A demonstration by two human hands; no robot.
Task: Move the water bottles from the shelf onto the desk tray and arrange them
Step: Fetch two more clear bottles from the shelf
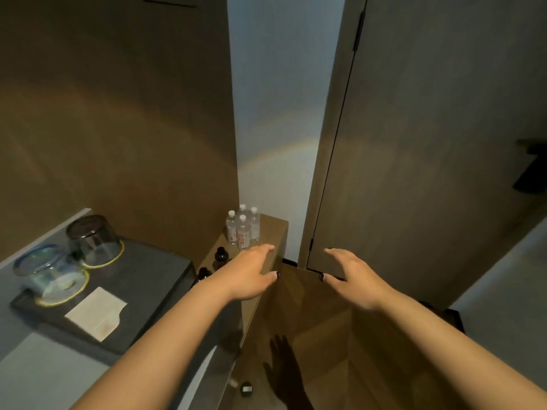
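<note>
While upright, water bottles (243, 227) cap-up.

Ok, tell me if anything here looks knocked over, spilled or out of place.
Nothing stands out. The four water bottles stand upright together on the shelf; two glasses sit upside down on the dark tray, seemingly on purpose.

The room was dim and warm-toned, with the brightest patch on the pale wall strip (281, 113) ahead. A faint rainbow-like flare arced across the middle of the picture. Light from above threw a sharp dark hand shadow (284, 371) onto the floor (325, 335). The wide lens bent the door (429, 143) edges. The forearms near the bottom edge were soft and slightly smeared.
</note>
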